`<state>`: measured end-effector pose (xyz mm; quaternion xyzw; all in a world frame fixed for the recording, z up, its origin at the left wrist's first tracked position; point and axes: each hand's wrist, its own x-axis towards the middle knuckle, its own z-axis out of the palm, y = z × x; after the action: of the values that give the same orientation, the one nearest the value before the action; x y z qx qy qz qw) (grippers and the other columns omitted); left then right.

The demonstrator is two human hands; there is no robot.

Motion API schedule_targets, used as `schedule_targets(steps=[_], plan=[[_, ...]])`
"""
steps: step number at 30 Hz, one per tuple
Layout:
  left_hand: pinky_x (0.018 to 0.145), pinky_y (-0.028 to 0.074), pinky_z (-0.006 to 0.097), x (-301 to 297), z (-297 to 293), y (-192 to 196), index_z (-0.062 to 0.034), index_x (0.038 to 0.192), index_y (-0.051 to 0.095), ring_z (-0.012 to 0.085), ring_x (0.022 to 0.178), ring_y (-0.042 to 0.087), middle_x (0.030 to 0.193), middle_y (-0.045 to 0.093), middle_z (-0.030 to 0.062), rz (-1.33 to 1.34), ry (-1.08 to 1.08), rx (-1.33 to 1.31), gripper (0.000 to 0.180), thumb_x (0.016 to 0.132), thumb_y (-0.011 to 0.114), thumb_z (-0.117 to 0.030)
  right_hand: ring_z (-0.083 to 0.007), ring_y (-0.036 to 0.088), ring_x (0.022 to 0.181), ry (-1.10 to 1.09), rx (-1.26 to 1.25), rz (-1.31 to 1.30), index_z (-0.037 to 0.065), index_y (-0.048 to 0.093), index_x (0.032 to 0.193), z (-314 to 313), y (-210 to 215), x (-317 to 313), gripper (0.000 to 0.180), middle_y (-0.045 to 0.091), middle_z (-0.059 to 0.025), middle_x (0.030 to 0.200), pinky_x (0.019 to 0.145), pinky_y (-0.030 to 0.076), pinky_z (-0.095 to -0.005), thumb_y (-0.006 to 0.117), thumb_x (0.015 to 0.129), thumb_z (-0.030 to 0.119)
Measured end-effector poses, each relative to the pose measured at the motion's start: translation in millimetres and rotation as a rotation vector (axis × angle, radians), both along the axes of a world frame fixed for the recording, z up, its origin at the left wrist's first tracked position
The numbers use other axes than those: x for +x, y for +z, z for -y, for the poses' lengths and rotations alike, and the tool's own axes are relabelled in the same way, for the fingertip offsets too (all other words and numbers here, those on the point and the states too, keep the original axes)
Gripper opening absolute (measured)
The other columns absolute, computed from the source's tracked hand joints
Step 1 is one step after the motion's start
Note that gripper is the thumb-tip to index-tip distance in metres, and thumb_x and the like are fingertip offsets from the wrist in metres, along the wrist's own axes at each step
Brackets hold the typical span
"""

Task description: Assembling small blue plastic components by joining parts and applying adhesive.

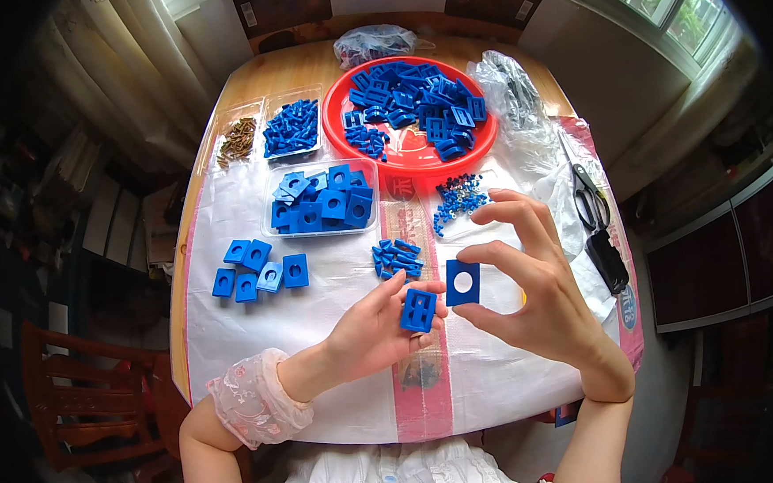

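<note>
On the palm of my left hand [369, 324] rests a blue plastic frame piece [418, 310] with cut-out slots, the fingers loosely under it. Just to its right, my right hand [531, 286] pinches a flat blue square plate [454, 298] with a round hole by its edges, between thumb and index finger; white shows through the hole. The plate stands upright, close to my left fingertips. Beyond my left hand lies a small heap of narrow blue plastic parts [396, 259]. Tiny blue and pale pieces [460, 200] are scattered beyond my right fingers.
Several blue square pieces [295, 271] lie at the left, near a clear box [322, 231] of holed plates. Farther back are a tray of small blue parts [292, 129], brass-coloured pins [239, 142] and a red basin [336, 138]. Black scissors [589, 198] lie at the right.
</note>
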<state>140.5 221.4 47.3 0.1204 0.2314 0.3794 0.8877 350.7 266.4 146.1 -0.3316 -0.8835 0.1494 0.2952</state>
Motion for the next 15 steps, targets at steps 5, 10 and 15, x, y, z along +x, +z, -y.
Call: schedule_targets(steps=[5, 10, 15], plan=[[0.112, 0.037, 0.043, -5.8, 9.7, -5.6, 0.0050, 0.144, 0.026, 0.0359, 0.131, 0.042, 0.137, 0.041, 0.0261, 0.181, 0.095, -0.064, 0.050, 0.105, 0.027, -0.027, -0.0366, 0.042, 0.128, -0.041, 0.028, 0.025, 0.009, 0.068, 0.094, 0.6, -3.0, -0.9, 0.041, 0.052, -0.0109, 0.122, 0.102, 0.040, -0.0476, 0.087, 0.058, 0.010], [0.117, 0.033, 0.045, -6.1, 13.8, -5.9, 0.0059, 0.146, 0.020, 0.0400, 0.136, 0.036, 0.141, 0.035, 0.0296, 0.103, 0.149, -0.014, 0.048, 0.106, 0.024, -0.019, -0.0358, 0.042, 0.127, -0.008, 0.030, 0.035, 0.008, 0.067, 0.096, 0.1, -6.9, -6.1, 0.039, 0.051, -0.0107, 0.121, 0.101, 0.040, -0.0470, 0.084, 0.061, 0.012], [0.116, 0.034, 0.046, -8.6, 14.3, -12.2, 0.0055, 0.147, 0.018, 0.0402, 0.136, 0.036, 0.143, 0.032, 0.0306, 0.080, 0.115, -0.006, 0.047, 0.106, 0.023, -0.018, -0.0353, 0.041, 0.127, 0.002, 0.025, 0.052, 0.008, 0.067, 0.099, 0.9, -12.8, -9.3, 0.040, 0.051, -0.0107, 0.119, 0.101, 0.038, -0.0476, 0.082, 0.062, 0.012]])
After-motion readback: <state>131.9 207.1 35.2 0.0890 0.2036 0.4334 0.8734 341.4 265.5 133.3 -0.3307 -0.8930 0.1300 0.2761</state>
